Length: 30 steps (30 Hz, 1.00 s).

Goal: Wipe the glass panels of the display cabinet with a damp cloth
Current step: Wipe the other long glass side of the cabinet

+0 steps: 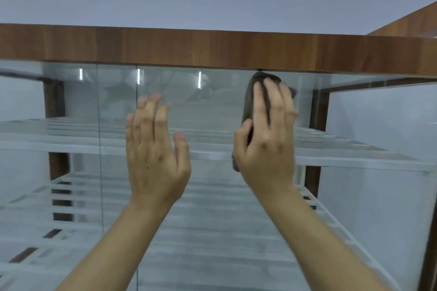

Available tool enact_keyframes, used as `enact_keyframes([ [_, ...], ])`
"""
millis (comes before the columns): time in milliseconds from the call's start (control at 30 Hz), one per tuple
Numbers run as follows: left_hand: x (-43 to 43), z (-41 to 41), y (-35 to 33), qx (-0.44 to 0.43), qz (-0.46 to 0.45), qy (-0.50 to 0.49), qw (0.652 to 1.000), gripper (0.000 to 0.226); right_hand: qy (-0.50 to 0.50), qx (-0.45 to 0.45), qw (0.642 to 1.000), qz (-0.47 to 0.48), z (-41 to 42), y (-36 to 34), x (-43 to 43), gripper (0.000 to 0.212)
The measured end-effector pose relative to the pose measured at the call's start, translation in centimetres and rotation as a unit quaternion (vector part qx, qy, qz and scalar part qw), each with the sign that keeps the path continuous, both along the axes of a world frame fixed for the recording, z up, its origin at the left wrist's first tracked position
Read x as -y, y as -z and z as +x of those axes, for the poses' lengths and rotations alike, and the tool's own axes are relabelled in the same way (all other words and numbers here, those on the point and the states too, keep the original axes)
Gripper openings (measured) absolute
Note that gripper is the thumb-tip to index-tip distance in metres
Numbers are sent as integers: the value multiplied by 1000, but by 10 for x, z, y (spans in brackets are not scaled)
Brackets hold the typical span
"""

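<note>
From my remote seat I judge the cloth (251,88) to be soft, light and limp, a dark wad that folds to whatever presses it, and being damp it should drag a little on the glass (212,106) rather than slide freely. It is best held flat under the palm with one edge hooked, so it cannot bunch up or drop. The glass is stiff, smooth and breakable, so I would want firm but even pressure and no knocks against the wooden top (212,47) of the cabinet. The cloth sits high on the front pane, just under that top, toward the right end. The right hand (267,142) covers most of it. Its fingers (259,101) lie straight and close together over the cloth and point up, and the thumb (244,129) curls round the cloth's left edge. The forearm rises steeply from the lower right. The left hand (153,151) is raised beside it, well left of the cloth, palm toward the pane, fingers slightly spread and holding nothing. I cannot tell whether it touches the glass. Slatted white shelves (71,139) show through the pane.
</note>
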<state>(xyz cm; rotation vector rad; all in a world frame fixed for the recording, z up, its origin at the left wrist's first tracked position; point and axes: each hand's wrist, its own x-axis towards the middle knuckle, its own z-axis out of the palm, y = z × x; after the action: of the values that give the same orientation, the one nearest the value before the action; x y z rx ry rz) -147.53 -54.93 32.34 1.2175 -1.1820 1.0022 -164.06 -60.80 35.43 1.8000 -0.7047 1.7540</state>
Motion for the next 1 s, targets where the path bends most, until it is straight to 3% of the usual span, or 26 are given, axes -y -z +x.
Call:
enact_keyframes([
  [100, 6, -20, 9, 65, -5, 3, 998, 54, -4, -152, 988, -37, -3, 52, 0, 57],
  [167, 14, -17, 14, 82, 3, 8, 997, 54, 22, -192, 980, -54, -34, 87, 6, 53],
  [300, 23, -11, 18, 85, 7, -1, 996, 56, 22, -73, 996, -37, -66, 62, 15, 49],
  [433, 25, -9, 18, 91, 1, 2, 996, 56, 5, 55, 998, -14, -19, -1, 7, 50],
  [633, 24, -9, 19, 94, 7, -4, 996, 56, 6, -122, 991, -47, -26, 70, 5, 51],
  [700, 24, -11, 19, 90, 11, -4, 996, 56, 18, -82, 995, -53, -44, 70, 9, 47],
  [867, 23, -9, 19, 89, 12, 0, 996, 55, 4, 132, 991, -21, -18, -1, 9, 49],
  [933, 23, -8, 19, 94, 13, -2, 995, 55, 6, 105, 994, -25, 2, 5, 3, 49],
  [1000, 24, -8, 18, 98, 11, -2, 995, 56, 7, -8, 999, -38, 6, 38, 1, 48],
])
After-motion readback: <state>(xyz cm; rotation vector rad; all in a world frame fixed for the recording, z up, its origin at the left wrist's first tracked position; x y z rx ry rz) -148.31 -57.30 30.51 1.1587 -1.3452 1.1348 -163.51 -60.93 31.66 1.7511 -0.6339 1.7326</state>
